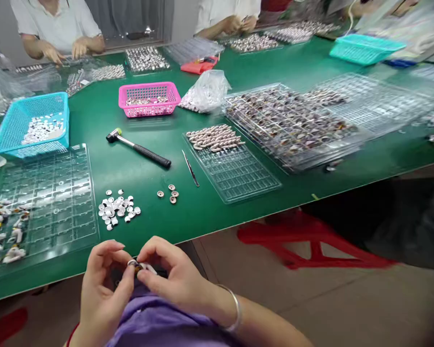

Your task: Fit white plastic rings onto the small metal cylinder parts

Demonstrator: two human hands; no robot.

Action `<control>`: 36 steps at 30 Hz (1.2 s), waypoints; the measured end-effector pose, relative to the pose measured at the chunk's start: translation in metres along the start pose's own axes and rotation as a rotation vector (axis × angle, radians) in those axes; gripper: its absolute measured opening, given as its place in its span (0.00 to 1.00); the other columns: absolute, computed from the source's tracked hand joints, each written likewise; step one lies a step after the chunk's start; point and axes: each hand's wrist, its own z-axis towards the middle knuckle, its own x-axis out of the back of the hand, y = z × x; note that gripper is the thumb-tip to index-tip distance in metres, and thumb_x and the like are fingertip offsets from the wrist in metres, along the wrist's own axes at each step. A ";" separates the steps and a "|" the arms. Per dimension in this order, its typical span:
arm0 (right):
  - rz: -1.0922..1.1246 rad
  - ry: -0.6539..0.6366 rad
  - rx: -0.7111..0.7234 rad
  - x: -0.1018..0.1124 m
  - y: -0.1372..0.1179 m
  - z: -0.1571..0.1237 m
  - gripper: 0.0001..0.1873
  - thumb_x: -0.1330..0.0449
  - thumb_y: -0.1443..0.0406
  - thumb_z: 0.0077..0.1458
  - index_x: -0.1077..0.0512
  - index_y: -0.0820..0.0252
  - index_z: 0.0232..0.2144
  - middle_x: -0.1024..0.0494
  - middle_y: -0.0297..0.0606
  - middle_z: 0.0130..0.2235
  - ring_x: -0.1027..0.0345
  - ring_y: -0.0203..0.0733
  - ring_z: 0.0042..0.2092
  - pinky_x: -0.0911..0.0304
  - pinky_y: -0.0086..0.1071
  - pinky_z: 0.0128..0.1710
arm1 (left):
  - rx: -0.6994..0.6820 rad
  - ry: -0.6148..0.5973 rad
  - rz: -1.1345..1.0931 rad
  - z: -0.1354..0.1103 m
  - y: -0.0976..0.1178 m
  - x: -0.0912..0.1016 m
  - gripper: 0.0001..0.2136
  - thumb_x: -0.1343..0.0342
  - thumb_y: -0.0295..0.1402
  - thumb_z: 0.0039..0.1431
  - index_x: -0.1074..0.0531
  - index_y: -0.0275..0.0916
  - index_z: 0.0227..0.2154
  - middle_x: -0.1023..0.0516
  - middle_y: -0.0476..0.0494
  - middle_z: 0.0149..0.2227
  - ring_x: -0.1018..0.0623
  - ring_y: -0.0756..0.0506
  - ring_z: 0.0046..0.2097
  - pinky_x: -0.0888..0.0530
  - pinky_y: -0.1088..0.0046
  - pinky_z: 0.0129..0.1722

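Just off the table's front edge, my left hand (106,289) and my right hand (175,274) pinch a small white, dark and yellowish figurine-like piece (142,267) between thumbs and fingers. The fingers cover part of it, so its exact kind is unclear. On the table beyond lies a loose pile of small white round caps (117,208) with some dark sides showing. Several small brownish cup-shaped pieces (172,193) sit to the right of that pile. At the left, a clear compartment tray (63,193) holds similar white, yellow and dark pieces (9,233) in its left part.
A hammer (141,149) and tweezers (190,168) lie on the green table (217,217). Around them are a clear tray (244,176) with beige pieces, stacked filled trays (289,125), a blue basket (16,123) and a pink basket (148,91). A red stool (311,236) stands below right. Co-workers sit opposite.
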 end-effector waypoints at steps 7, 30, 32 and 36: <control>-0.240 0.161 0.100 0.004 0.005 0.002 0.03 0.44 0.68 0.54 0.33 0.59 0.28 0.32 0.31 0.29 0.38 0.34 0.30 0.41 0.28 0.30 | -0.244 -0.069 0.171 0.013 -0.017 -0.001 0.13 0.41 0.28 0.57 0.34 0.46 0.44 0.22 0.55 0.31 0.22 0.53 0.34 0.26 0.80 0.38; 0.039 0.309 -0.121 0.063 -0.007 0.013 0.09 0.39 0.61 0.54 0.33 0.59 0.29 0.31 0.30 0.28 0.35 0.30 0.26 0.31 0.24 0.26 | -0.730 -0.400 1.044 0.141 0.014 -0.051 0.08 0.46 0.32 0.62 0.21 0.41 0.34 0.21 0.44 0.32 0.22 0.44 0.33 0.29 0.70 0.31; 0.006 0.272 -0.077 0.062 -0.010 0.011 0.08 0.41 0.61 0.56 0.33 0.59 0.30 0.31 0.30 0.29 0.35 0.31 0.26 0.31 0.24 0.27 | -0.759 -0.406 0.971 0.124 0.015 -0.039 0.08 0.47 0.32 0.62 0.22 0.41 0.34 0.19 0.47 0.33 0.21 0.46 0.33 0.27 0.72 0.33; -0.134 0.152 0.118 0.052 -0.014 0.004 0.03 0.43 0.65 0.59 0.33 0.59 0.33 0.26 0.38 0.37 0.31 0.34 0.32 0.31 0.27 0.32 | -0.722 -0.350 0.671 0.075 0.011 -0.015 0.04 0.45 0.30 0.60 0.25 0.42 0.34 0.18 0.51 0.32 0.19 0.51 0.30 0.24 0.79 0.33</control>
